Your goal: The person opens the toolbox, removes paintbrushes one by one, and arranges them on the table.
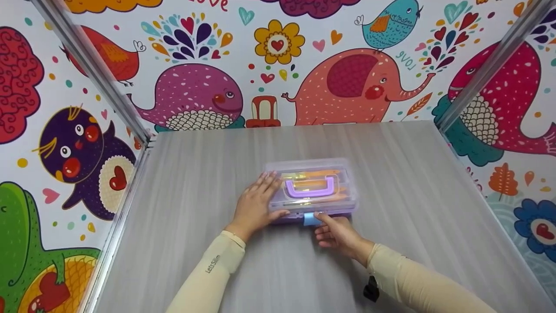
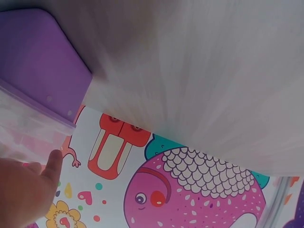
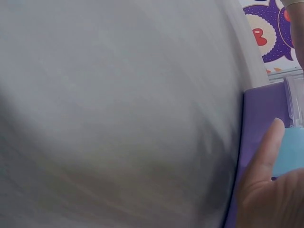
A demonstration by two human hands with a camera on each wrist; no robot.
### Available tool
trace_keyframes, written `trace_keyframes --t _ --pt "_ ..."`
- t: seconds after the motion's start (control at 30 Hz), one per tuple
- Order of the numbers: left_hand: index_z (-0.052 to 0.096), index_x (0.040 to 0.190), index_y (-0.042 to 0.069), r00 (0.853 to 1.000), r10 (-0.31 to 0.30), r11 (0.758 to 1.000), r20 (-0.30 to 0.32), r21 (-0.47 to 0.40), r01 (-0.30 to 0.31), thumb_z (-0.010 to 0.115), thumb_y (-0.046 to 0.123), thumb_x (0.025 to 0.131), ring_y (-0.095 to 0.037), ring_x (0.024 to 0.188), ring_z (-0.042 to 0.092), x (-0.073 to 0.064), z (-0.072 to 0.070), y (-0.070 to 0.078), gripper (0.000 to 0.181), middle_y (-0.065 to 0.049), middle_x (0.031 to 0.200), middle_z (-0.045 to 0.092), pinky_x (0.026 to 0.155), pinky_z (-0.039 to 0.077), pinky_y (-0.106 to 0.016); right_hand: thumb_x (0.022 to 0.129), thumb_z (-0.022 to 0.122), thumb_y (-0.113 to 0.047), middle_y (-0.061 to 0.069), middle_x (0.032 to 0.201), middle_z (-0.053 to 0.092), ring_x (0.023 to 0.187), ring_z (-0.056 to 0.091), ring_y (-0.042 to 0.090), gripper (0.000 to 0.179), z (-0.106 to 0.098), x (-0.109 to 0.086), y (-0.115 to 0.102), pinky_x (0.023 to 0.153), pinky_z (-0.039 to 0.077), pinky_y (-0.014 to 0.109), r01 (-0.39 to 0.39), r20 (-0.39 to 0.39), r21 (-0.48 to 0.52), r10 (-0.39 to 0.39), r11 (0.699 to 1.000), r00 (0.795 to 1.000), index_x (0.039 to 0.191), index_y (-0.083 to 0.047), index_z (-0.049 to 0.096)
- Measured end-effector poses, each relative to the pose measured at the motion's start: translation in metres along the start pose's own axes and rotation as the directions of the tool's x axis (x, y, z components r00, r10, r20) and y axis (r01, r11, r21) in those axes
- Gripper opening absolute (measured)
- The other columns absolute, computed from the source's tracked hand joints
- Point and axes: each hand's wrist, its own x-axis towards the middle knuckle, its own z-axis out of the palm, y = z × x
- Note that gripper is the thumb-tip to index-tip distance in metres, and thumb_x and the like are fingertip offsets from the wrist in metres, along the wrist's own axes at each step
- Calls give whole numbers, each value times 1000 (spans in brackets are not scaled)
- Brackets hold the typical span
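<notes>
A purple plastic case (image 1: 315, 165) with a clear lid stands on the table. Orange-handled brushes (image 1: 334, 172) show through the lid, which carries a purple handle (image 1: 310, 192) folded flat. A light-blue latch (image 1: 309, 219) sits at the front. My left hand (image 1: 257, 203) rests over the lid's left end, fingers fairly straight and thumb near the front edge. My right hand (image 1: 341, 234) pinches the latch at its right side, thumb above and a finger below. In the right wrist view that finger lies along the lower edge of the latch (image 3: 290, 152).
The case stands on a grey wood-grain table (image 1: 195, 174). Printed walls (image 1: 269, 78) with cartoon animals enclose the back and sides, with metal posts (image 1: 93, 65) at the corners. A small black object (image 1: 370, 290) hangs below the right wrist.
</notes>
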Motion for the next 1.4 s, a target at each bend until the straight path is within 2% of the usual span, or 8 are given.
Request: trace_keyframes --t 0.53,0.77,0.9,1.0,1.1,1.17,1.27,1.4 --pt "42 153 14 1000 10 1000 6 -7 -10 68 67 81 -27 147 27 1 -2 1 93 -4 160 32 113 33 -48 88 70 -36 9 85 67 72 65 17 49 -16 -4 1 61 59 33 73 92 -92 -65 993 994 106 8 62" --pt "42 153 14 1000 8 1000 10 -4 -8 68 67 81 -28 147 27 2 -2 3 93 -4 160 32 113 32 -48 88 66 -29 11 84 68 74 65 20 38 -35 -7 -2 63 59 39 158 -2 -239 -164 958 987 100 7 66" --pt "41 154 15 1000 8 1000 12 -8 -8 68 67 81 -28 147 26 2 -1 3 94 -4 160 31 113 32 -48 89 69 -25 9 73 66 65 62 19 28 -59 -7 2 57 56 34 249 -111 -406 -318 879 942 87 4 70" --pt "40 154 16 1000 10 1000 1 -12 -10 68 67 81 -28 147 26 1 -1 2 93 -4 161 31 113 32 -49 89 69 -20 5 73 65 65 58 16 18 -81 -5 0 57 49 26 311 -216 -549 -491 776 844 84 -3 71" --pt "40 154 16 1000 8 1000 -11 -8 -8 67 67 81 -28 147 25 -1 1 1 94 -4 161 30 114 31 -48 89 69 -14 7 90 67 80 60 18 17 -100 1 -8 70 49 27 391 -244 -603 -628 695 739 101 -2 70" --pt "39 155 16 1000 2 1000 -14 -8 -3 68 68 81 -28 148 24 -2 2 0 95 -4 161 29 115 29 -47 89 70 -9 12 111 66 99 60 22 34 -109 6 -16 83 51 35 478 -169 -599 -685 642 708 121 0 63" --pt "37 156 16 1000 -8 1000 -14 -30 8 69 66 81 -28 148 22 -3 5 -1 96 -3 162 27 116 27 -46 86 75 -4 17 137 55 121 55 32 65 -118 13 -27 94 49 52 607 35 -574 -725 549 688 144 -2 45" --pt "36 156 19 998 -62 990 -13 -129 60 75 61 79 -33 148 21 -3 9 0 95 -10 165 18 114 30 -51 80 83 -9 19 150 44 129 49 39 88 -122 19 -37 96 46 60 691 235 -570 -718 445 655 154 -7 34"
